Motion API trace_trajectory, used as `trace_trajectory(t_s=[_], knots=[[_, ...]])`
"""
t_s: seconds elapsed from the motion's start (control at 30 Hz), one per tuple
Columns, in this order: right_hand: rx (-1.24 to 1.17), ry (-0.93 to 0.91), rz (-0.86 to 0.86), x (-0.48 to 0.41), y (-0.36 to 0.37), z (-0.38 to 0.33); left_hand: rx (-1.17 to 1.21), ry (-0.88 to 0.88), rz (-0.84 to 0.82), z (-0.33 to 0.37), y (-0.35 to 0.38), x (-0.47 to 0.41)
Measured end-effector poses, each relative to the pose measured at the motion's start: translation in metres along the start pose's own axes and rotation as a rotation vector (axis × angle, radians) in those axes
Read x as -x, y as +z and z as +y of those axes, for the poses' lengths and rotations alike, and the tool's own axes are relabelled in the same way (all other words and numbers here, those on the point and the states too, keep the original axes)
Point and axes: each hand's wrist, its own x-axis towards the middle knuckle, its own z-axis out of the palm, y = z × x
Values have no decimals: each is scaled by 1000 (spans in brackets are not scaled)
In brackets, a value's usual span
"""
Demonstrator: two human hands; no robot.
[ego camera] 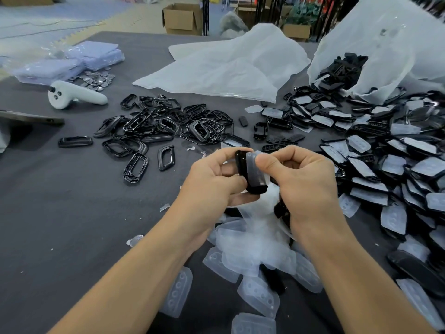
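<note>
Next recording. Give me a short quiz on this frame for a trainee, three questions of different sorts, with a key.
1. True or false: the left hand holds the black shell in its grip.
2. Multiple choice: what does the right hand pinch? A) a metal disc B) the translucent pad on the shell C) a cardboard box
3. Short answer: on which side of the hands does the heap of padded shells lie on the table?

Key: 1 true; 2 B; 3 right.
</note>
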Motion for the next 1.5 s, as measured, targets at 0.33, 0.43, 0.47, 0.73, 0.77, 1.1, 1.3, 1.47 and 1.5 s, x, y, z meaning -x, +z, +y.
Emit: trace_trajectory(t_s=[0.33, 0.43, 0.47, 0.73, 0.77, 1.1, 1.3, 1.47, 1.5], knots=[[154, -75, -114, 2, 0, 2, 39, -42, -34, -1, -2, -1], [235, -106, -41, 2, 3, 6, 40, -38, -53, -2, -2, 0], [254, -115, -18, 1, 4, 7, 39, -39, -50, -2, -2, 0], [381, -164, 49, 6, 6, 6, -1, -25, -4, -5, 1, -1], [395, -166, 51, 5, 6, 7, -9, -16, 2, -5, 1, -1], [517, -120, -22, 3, 2, 7, 60, 39, 48, -7, 8, 1], [357, -38, -177, 0, -1, 3, 120, 60, 86, -6, 7, 0], [339, -91, -159, 0, 1, 5, 100, 59, 78, -4, 6, 2], [334, -101, -158, 0, 0, 6, 40, 72, 90, -4, 5, 3]])
